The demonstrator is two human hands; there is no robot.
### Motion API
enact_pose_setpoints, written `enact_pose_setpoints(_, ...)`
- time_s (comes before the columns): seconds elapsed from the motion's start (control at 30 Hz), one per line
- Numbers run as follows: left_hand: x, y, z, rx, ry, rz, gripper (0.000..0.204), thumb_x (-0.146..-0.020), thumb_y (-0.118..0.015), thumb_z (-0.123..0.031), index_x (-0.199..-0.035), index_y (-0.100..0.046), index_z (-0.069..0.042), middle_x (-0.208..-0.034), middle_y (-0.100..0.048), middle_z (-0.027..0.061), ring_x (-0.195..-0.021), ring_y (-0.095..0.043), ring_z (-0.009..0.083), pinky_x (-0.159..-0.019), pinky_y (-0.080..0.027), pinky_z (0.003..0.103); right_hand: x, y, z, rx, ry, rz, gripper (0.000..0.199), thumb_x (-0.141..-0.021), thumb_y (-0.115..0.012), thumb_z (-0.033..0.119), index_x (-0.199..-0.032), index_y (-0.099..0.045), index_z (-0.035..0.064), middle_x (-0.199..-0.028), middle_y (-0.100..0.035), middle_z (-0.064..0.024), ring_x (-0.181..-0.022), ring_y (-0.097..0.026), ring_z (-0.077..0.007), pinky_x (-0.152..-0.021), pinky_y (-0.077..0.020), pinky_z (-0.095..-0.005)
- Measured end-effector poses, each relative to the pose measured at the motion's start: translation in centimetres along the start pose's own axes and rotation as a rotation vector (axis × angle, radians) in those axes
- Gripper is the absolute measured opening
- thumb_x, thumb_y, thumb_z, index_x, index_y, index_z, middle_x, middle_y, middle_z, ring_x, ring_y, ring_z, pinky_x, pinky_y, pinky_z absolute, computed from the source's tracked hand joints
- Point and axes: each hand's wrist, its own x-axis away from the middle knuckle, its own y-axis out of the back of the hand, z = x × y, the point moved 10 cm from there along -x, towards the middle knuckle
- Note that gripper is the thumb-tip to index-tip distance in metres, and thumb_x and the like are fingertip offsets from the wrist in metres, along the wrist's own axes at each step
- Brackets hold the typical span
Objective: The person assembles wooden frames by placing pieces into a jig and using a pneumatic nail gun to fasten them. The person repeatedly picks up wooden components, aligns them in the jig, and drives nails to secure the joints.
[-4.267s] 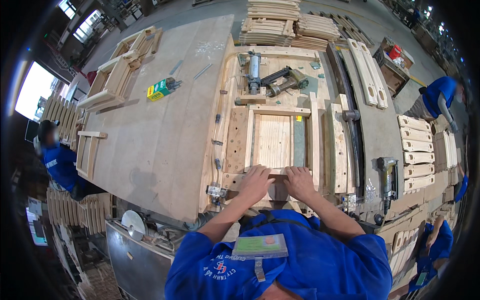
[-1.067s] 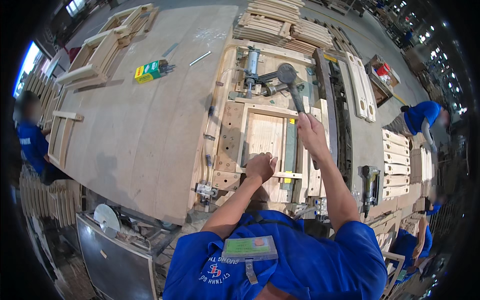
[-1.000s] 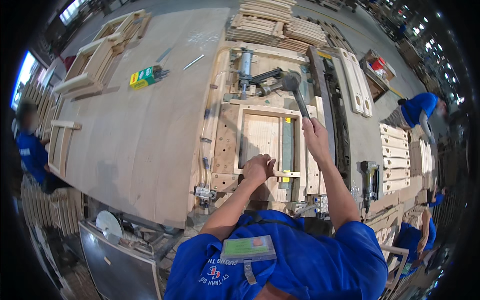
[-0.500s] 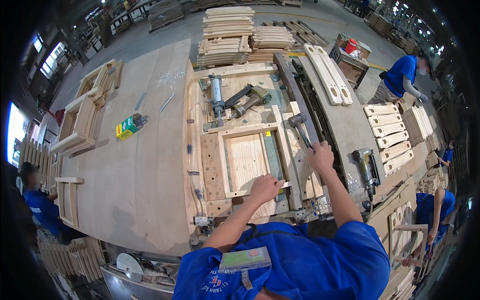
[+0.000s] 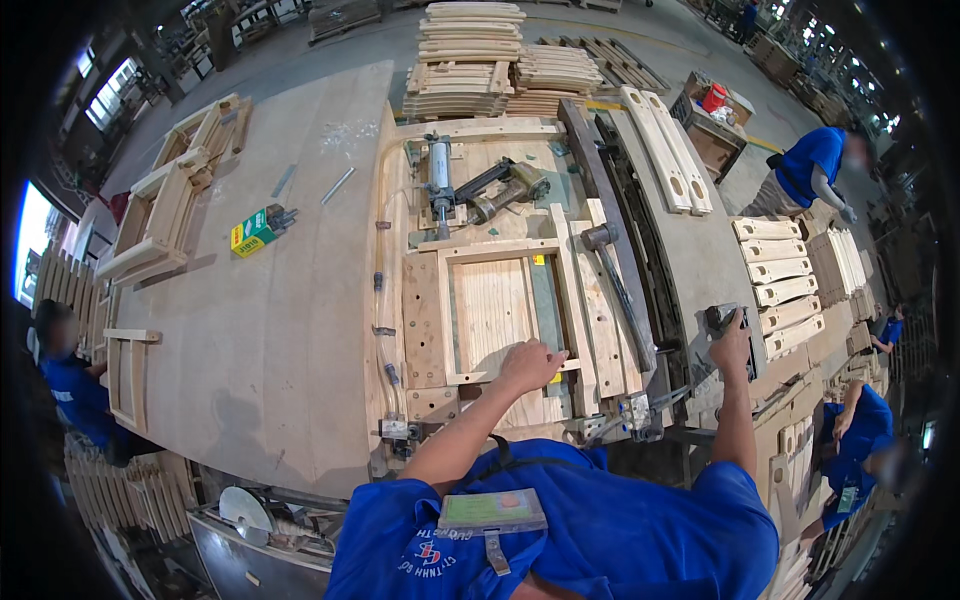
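Observation:
A rectangular wooden frame [image 5: 500, 251] lies in the bench jig in front of me. My left hand [image 5: 532, 366] is curled over its near rail, fingers bent against the wood. Off to the right, my right hand [image 5: 731, 350] is wrapped round the handle of a nail gun [image 5: 722, 318] on the side table; the hand and arm hide much of the tool. Between the two hands a hammer [image 5: 601, 238] lies along the right side of the jig, untouched. A second nail gun [image 5: 510, 190] rests beyond the frame, beside a pneumatic cylinder [image 5: 440, 185].
A green and yellow box [image 5: 255, 236] sits on the left tabletop [image 5: 290, 360], with assembled frames [image 5: 165, 220] past it. Wooden slats [image 5: 785, 272] are stacked at the right. Co-workers in blue stand on both sides, one person [image 5: 815, 165] at the far right.
My right hand has let go of the hammer, now lying on the jig, and moved right onto the nail gun. My left hand stays at the frame's near rail.

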Motion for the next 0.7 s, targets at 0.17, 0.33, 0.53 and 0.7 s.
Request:
enact_pose_setpoints(0.17,2.8,4.1,-0.5,0.123,-0.103,-0.285,0.040,-0.100,-0.067,-0.035,-0.082,-0.074,0.001,-0.088,-0.071,0.0201,-0.091,-0.069,0.0396,-0.084,-0.055,0.050,1.2,2.5,-0.5,0.002,0.060,-0.130,0.072,-0.081,-0.067,0.005,-0.149,-0.045,-0.0017,-0.116,-0.061,-0.0349,-0.109,-0.064,-0.0566,-0.095,-0.0546,-0.0567)
enact_pose_setpoints(0.33,7.2,7.2,-0.8,0.305,-0.149,-0.445,0.034,-0.099,-0.072,-0.032,-0.086,-0.072,0.000,-0.085,-0.071,0.0167,-0.085,-0.068,0.0354,-0.077,-0.054,0.046,4.9,2.7,-1.5,-0.784,-0.196,0.210,0.034,-0.100,-0.069,0.025,-0.126,-0.059,0.0049,-0.100,-0.074,-0.0105,-0.061,-0.063,-0.0138,-0.051,-0.0533,-0.0333)
enact_pose_setpoints(0.53,6.7,-2.7,-3.7,0.650,-0.107,0.136,0.040,-0.104,-0.067,-0.041,-0.096,-0.075,-0.003,-0.083,-0.072,0.0139,-0.078,-0.069,0.0297,-0.072,-0.052,0.043,16.2,-0.1,12.7,-1.078,0.079,0.586,0.031,-0.109,-0.059,0.020,-0.136,-0.054,0.0056,-0.119,-0.072,-0.0086,-0.057,-0.059,-0.0099,-0.049,-0.0505,-0.0273)
enact_pose_setpoints(0.7,4.7,-9.2,-4.2,0.854,0.014,0.451,0.050,-0.108,-0.064,-0.048,-0.094,-0.072,-0.001,-0.079,-0.067,0.0037,-0.074,-0.058,0.0111,-0.067,-0.048,0.031,21.3,-5.0,17.6,-0.881,0.092,0.626,0.032,-0.107,-0.063,0.019,-0.130,-0.047,0.0034,-0.085,-0.065,-0.0082,-0.055,-0.058,-0.0116,-0.048,-0.0480,-0.0305)
